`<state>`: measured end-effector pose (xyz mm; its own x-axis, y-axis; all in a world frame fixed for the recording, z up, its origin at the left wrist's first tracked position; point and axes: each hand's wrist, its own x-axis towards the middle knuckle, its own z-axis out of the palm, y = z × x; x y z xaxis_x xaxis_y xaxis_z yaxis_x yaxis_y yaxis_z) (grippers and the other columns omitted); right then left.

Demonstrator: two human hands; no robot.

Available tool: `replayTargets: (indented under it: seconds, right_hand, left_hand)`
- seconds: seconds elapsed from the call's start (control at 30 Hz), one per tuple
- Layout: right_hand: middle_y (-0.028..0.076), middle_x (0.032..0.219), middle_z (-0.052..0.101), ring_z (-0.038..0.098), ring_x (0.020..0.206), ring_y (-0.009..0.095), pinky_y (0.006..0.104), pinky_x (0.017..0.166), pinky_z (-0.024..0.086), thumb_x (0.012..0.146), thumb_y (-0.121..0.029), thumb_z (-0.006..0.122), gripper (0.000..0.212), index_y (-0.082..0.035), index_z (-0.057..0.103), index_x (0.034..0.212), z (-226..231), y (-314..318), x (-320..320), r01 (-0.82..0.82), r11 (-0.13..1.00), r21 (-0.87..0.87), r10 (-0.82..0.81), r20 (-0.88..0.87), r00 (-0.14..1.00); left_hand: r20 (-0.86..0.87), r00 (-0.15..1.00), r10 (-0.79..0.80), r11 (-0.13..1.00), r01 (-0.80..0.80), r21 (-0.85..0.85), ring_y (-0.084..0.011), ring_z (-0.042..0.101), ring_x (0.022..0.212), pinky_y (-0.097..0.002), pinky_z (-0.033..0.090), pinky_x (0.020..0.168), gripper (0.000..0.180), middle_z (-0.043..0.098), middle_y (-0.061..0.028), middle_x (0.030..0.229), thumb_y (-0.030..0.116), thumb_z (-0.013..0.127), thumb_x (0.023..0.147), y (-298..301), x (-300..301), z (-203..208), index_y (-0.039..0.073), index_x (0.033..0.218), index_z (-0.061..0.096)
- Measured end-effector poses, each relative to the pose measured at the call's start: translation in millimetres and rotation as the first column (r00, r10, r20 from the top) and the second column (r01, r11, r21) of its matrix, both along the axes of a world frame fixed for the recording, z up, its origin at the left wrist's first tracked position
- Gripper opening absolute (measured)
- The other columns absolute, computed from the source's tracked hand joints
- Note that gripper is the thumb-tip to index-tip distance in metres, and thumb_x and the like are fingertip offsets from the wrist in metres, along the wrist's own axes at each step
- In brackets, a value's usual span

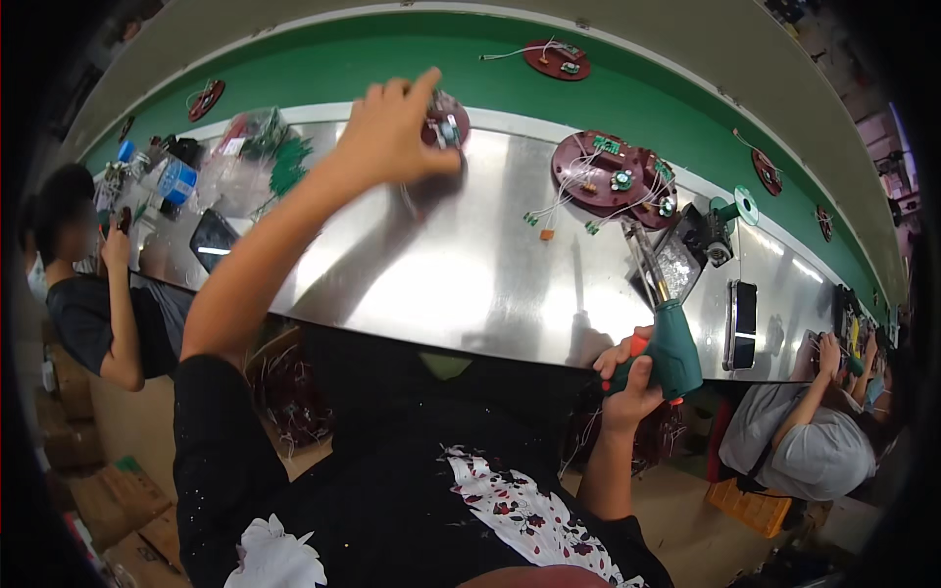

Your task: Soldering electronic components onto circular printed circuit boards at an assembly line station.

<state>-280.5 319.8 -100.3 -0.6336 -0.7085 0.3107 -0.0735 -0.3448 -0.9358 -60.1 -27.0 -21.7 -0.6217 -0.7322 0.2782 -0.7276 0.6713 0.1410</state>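
My left hand [387, 137] is stretched to the far side of the table. Its thumb and fingers span a round maroon plastic housing [450, 120] with small boards on it, and part of that housing is hidden behind the hand. In my right hand [632, 384], close to the near edge, is a green soldering gun [676, 348] with an orange trigger. The gun's long metal tip points up and away. Just beyond the tip lie maroon housings [600, 176] with green circuit boards and loose white wires.
Right of the gun are a dark tray [676, 265], a green wire spool [745, 206] and a phone [742, 323]. A green belt [392, 64] behind the metal table [441, 294] carries more housings. Bags [235, 162] and a blue roll [177, 181] lie left. People work on both sides.
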Motion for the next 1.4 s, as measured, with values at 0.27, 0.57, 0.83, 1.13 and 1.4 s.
replayTargets:
  seconds: [0.27,0.57,0.83,1.13,1.4]
  right_hand:
    - [0.007,0.083,0.051,0.052,0.058,0.016,0.0331,0.059,0.05,0.106,-0.039,0.057,0.048,0.001,0.045,0.13,-6.4,2.2,-2.4,0.019,0.999,-0.042,-0.013,0.156,0.988]
    - [0.007,0.086,0.05,0.051,0.06,0.016,0.0354,0.059,0.05,0.106,-0.04,0.057,0.05,-0.001,0.042,0.133,-16.0,12.1,1.8,0.019,0.999,-0.041,-0.012,0.179,0.984]
    - [0.008,0.084,0.051,0.052,0.06,0.016,0.0351,0.058,0.051,0.106,-0.034,0.058,0.042,0.001,0.047,0.128,-0.3,-3.1,-1.1,-0.073,0.996,-0.043,0.08,0.193,0.978]
    - [0.007,0.083,0.052,0.051,0.058,0.015,0.0333,0.055,0.048,0.11,-0.033,0.052,0.039,0.001,0.048,0.13,-8.5,1.9,-16.7,-0.075,0.99,-0.12,0.1,0.217,0.971]
    - [0.006,0.083,0.049,0.049,0.057,0.013,0.031,0.056,0.046,0.11,-0.036,0.049,0.041,0.0,0.049,0.13,-3.6,1.1,-15.3,-0.143,0.988,-0.054,0.15,0.169,0.974]
  left_hand:
    - [0.032,0.979,0.2,0.942,-0.184,-0.28,-0.0452,0.047,0.14,-0.0661,0.035,0.111,0.118,0.047,-0.0258,0.154,0.069,0.08,0.07,-148.5,-147.0,-28.6,0.012,0.162,0.033]
    - [0.016,0.998,-0.055,0.978,0.051,0.202,-0.0459,0.043,0.143,-0.0601,0.034,0.112,0.123,0.048,-0.028,0.152,0.078,0.079,0.066,-143.1,-263.0,-42.4,0.012,0.159,0.034]
    - [-0.113,0.983,-0.144,0.948,0.169,0.269,-0.0326,0.072,0.108,-0.0435,0.056,0.093,0.103,0.072,-0.0225,0.119,0.058,0.085,0.073,-54.8,-127.2,64.6,0.0,0.148,0.046]
    - [-0.085,0.984,-0.159,0.929,0.179,0.325,-0.0437,0.056,0.121,-0.0518,0.039,0.105,0.098,0.064,-0.0268,0.125,0.047,0.088,0.065,133.5,18.5,13.4,0.001,0.144,0.052]
    - [-0.504,0.857,0.11,0.993,-0.116,0.018,-0.0351,0.055,0.117,-0.0482,0.034,0.103,0.068,0.061,-0.0161,0.124,0.046,0.085,0.076,189.1,42.1,-49.0,0.007,0.127,0.063]
